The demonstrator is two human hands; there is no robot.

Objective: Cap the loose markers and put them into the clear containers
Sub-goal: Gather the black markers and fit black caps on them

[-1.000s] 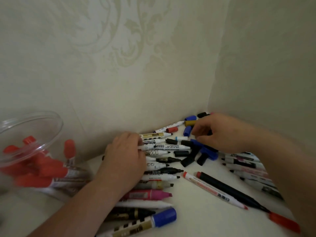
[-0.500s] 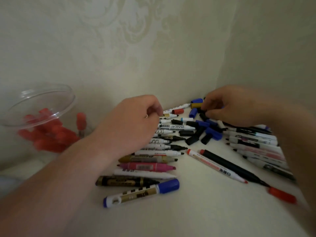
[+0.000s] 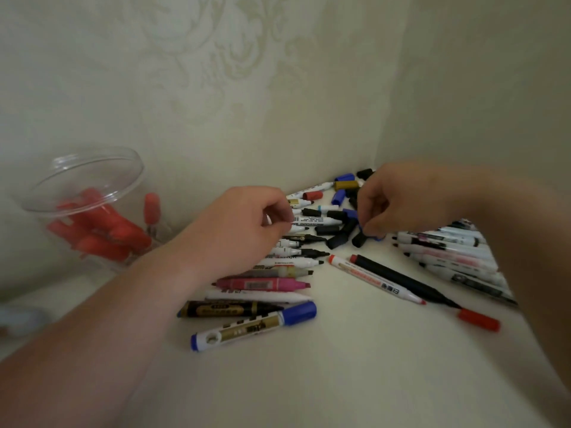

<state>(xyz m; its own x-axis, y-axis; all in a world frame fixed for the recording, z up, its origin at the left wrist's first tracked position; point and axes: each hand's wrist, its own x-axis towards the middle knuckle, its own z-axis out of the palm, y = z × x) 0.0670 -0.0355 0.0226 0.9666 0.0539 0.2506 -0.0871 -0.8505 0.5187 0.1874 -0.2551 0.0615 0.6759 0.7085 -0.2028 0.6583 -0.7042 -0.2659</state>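
— What's at the frame's left?
— A clear container (image 3: 81, 180) with red markers (image 3: 102, 233) inside.
— And the hands?
— Centre: the left hand (image 3: 241, 230), fingers curled, pinches a white marker (image 3: 293, 229) over the loose markers (image 3: 262, 285). Farther right, the right hand (image 3: 411, 202) pinches a blue cap (image 3: 378, 238).

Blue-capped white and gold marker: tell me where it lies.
Head view: the blue-capped marker lies frontmost in the left row, beside the black and gold marker.
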